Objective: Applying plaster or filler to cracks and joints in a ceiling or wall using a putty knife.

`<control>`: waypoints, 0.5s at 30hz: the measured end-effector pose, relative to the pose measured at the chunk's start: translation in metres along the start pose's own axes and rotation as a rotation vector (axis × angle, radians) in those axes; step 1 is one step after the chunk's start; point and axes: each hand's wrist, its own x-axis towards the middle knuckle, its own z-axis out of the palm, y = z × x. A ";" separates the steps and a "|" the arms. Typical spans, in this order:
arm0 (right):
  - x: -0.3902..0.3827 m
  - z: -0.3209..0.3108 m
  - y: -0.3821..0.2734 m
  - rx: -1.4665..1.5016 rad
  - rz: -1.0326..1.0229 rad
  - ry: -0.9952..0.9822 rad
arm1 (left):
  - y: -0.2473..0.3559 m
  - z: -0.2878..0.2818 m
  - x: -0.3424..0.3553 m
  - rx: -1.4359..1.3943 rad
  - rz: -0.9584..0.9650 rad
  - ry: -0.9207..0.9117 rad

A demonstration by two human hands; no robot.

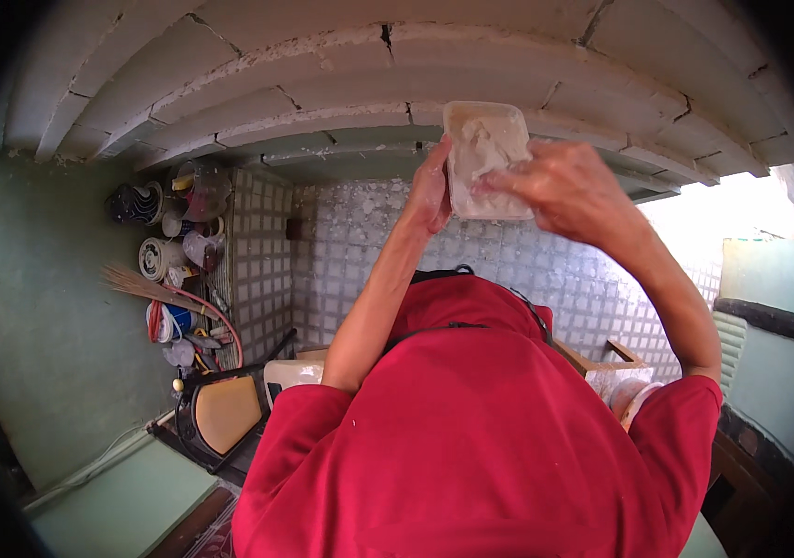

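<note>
At upper centre, my left hand [432, 191] grips the side of a translucent rectangular plastic tub [495, 126] holding off-white paste [483, 139]. My right hand [569, 191] is at the tub's right, its curled fingers reaching into the paste and slightly blurred; whether they hold anything is hidden. Both arms are raised, and the tub appears just under a white ceiling [295, 51] with ridges, cracks and rough patches. Below my hands are my red shirt and, far beneath, a speckled tiled floor [350, 223].
Along the left green wall [34, 307] stand buckets [160, 260], plastic containers, a straw broom [132, 279] and a pink hose [225, 325]. A black-framed chair with a tan seat [220, 414] is at lower left. A wooden piece [628, 355] sits at right, near a bright opening.
</note>
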 end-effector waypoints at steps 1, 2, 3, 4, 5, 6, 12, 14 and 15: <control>0.000 -0.009 0.002 0.018 0.058 -0.001 | 0.001 0.004 -0.003 0.028 -0.005 -0.003; 0.001 -0.005 0.006 0.016 0.062 0.001 | 0.001 0.007 -0.004 0.030 -0.006 -0.006; 0.006 0.002 0.011 -0.024 0.091 0.101 | 0.001 0.009 -0.005 0.043 -0.006 0.001; 0.008 0.011 0.014 -0.066 0.124 0.201 | 0.000 0.011 -0.006 0.057 -0.008 0.005; 0.010 0.022 0.016 -0.089 0.114 0.206 | 0.000 0.012 -0.005 0.063 -0.010 -0.003; 0.008 0.030 0.013 -0.095 0.120 0.210 | -0.003 0.011 -0.003 0.056 -0.009 0.004; -0.005 0.025 -0.007 0.115 0.008 -0.013 | -0.001 -0.002 0.002 -0.006 -0.019 0.020; -0.002 0.009 0.000 0.135 0.021 -0.005 | 0.001 0.000 0.000 -0.012 0.001 0.030; 0.002 0.007 0.007 0.098 0.086 0.032 | 0.001 0.001 -0.003 -0.008 -0.006 0.032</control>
